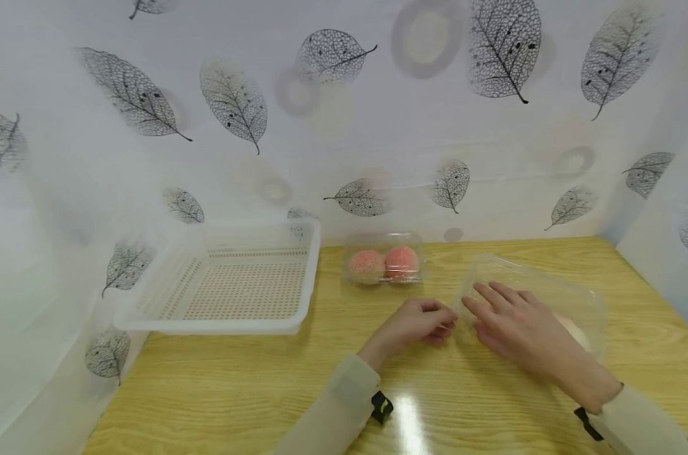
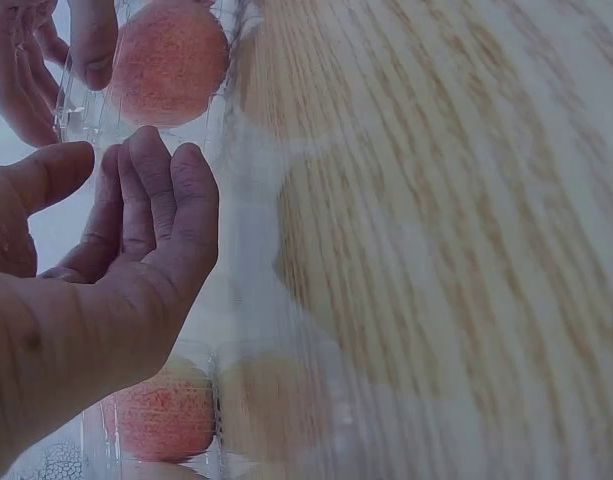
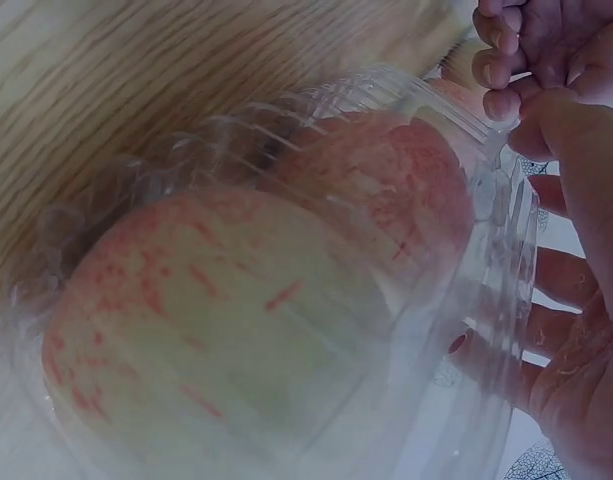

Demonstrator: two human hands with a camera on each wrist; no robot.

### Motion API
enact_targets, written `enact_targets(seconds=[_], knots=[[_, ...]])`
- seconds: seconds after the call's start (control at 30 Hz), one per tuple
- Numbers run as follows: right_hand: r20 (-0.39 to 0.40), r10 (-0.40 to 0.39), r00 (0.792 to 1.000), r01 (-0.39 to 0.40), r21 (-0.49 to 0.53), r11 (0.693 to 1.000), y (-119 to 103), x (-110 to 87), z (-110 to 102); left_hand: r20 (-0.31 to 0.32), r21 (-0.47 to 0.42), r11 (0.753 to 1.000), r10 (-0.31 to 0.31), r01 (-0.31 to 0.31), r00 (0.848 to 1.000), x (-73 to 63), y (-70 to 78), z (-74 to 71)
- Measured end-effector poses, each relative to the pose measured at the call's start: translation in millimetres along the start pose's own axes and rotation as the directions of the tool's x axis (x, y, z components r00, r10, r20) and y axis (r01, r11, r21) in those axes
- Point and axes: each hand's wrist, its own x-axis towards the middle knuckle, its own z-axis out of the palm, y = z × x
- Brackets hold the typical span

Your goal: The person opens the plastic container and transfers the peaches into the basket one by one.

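Note:
A clear plastic clamshell box (image 1: pixel 591 303) lies on the right of the table with peaches inside. The right wrist view shows a pale green and pink peach (image 3: pixel 216 310) and a redder peach (image 3: pixel 386 180) through its plastic. Over the box's left end spreads my right hand (image 1: pixel 528 332), its fingers resting on the plastic. In the right wrist view its thumb (image 3: pixel 541 135) lies at the box's end. My left hand (image 1: pixel 414 328) is at the box's left corner. The left wrist view shows its fingers gently bent, with a gap between thumb and fingertips.
A second clear box (image 1: pixel 382 239) with two peaches (image 1: pixel 402 263) stands at the back middle. To its left is a white perforated plastic basket (image 1: pixel 306 303). Behind the wood-grain table (image 1: pixel 235 379) hangs a white curtain (image 1: pixel 344 139) with leaf prints.

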Motion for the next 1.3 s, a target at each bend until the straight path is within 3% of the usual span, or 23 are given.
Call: enact_targets(seconds=[0.63,0.93,1.3], knots=[[-0.007,-0.045,0.999,0.045,-0.088,0.995,-3.9,6.1,2.9,-0.078,-0.062,0.998,-0.029,0.024,0.997,2.7,3.6,5.8],[-0.029,-0.049,0.998,0.047,-0.082,0.996,-4.5,7.4,4.4,-0.146,-0.063,0.994,-0.101,0.092,0.984,4.2,8.1,13.5],[-0.021,-0.049,0.999,0.047,-0.084,0.995,-2.9,8.2,4.9,-0.134,-0.042,0.993,-0.116,0.112,0.984,6.5,7.5,17.5]])
